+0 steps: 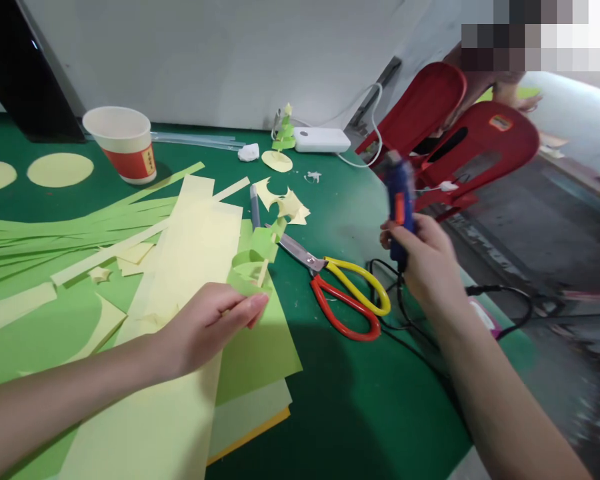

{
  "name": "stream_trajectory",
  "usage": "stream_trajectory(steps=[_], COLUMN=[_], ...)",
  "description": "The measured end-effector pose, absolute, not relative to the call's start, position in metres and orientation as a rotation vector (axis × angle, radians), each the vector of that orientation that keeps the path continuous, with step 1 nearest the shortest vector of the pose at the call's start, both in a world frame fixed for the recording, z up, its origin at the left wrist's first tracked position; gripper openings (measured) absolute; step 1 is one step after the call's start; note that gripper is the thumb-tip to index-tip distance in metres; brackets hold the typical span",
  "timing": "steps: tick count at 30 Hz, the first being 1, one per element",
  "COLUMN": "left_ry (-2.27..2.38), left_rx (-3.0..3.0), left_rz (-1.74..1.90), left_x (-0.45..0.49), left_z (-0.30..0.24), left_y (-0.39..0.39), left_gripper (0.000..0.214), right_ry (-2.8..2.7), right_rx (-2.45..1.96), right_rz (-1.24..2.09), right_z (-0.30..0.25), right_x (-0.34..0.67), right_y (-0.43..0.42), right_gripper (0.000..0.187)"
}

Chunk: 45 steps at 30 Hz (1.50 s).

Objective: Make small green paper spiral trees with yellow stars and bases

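My left hand [215, 327] pinches a curled green paper strip [253, 263] wound around a thin pale stick, above the paper sheets. On the right, my right hand [427, 260] is wrapped round a blue glue gun [400, 200] with an orange trigger, raised over the table edge; its nozzle end is slightly blurred. Between my hands lie scissors [313, 261] with one yellow and one red handle. A pale yellow sheet [180, 267] and green sheets [265, 340] spread beneath my left hand. Farther back, a small green paper tree [283, 133] stands on a round yellow paper base [277, 161].
A paper cup [123, 143], yellow paper circles [60, 170] and green strips [105, 217] occupy the left. A white power strip [323, 140] sits near the wall. Black cable [405, 313] loops by the right table edge. Red chairs [485, 153] and another person's hand [523, 100] are beyond.
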State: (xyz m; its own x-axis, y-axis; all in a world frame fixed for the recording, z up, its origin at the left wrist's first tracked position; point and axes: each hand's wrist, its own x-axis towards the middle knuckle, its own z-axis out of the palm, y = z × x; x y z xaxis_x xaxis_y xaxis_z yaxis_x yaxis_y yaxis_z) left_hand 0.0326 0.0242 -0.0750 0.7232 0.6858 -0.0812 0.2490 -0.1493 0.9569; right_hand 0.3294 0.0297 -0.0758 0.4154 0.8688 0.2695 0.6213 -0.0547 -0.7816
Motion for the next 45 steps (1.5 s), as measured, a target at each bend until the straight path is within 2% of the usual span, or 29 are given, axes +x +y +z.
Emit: stream_trajectory(steps=[4, 7, 14, 22, 31, 45], left_ry=[0.673, 0.614, 0.669, 0.647, 0.667, 0.698], left_rx=[1.731, 1.688, 1.622, 1.68, 1.671, 1.636], left_rz=[0.563, 0.643, 0.565, 0.513, 0.483, 0.47], left_x=[0.031, 0.031, 0.033, 0.031, 0.031, 0.031], left_z=[-0.083, -0.085, -0.074, -0.076, -0.079, -0.08], left_y=[0.023, 0.022, 0.023, 0.024, 0.024, 0.023], left_gripper=[0.044, 0.044, 0.038, 0.039, 0.043, 0.045], right_ry=[-1.208, -1.259, -1.372, -1.613, -1.629, -1.742], right_rx=[-1.512, -1.561, -1.838, -1.705, -1.755, -1.562], right_rz=[0.592, 0.631, 0.218, -0.056, -0.137, -0.394], right_z=[-0.062, -0.06, -0.069, -0.074, -0.076, -0.074], right_x=[0.293, 0.27, 0.263, 0.259, 0.257, 0.258], right_y=[0.003, -0.017, -0.036, -0.033, -0.031, -0.024], right_gripper=[0.026, 0.035, 0.037, 0.027, 0.027, 0.035])
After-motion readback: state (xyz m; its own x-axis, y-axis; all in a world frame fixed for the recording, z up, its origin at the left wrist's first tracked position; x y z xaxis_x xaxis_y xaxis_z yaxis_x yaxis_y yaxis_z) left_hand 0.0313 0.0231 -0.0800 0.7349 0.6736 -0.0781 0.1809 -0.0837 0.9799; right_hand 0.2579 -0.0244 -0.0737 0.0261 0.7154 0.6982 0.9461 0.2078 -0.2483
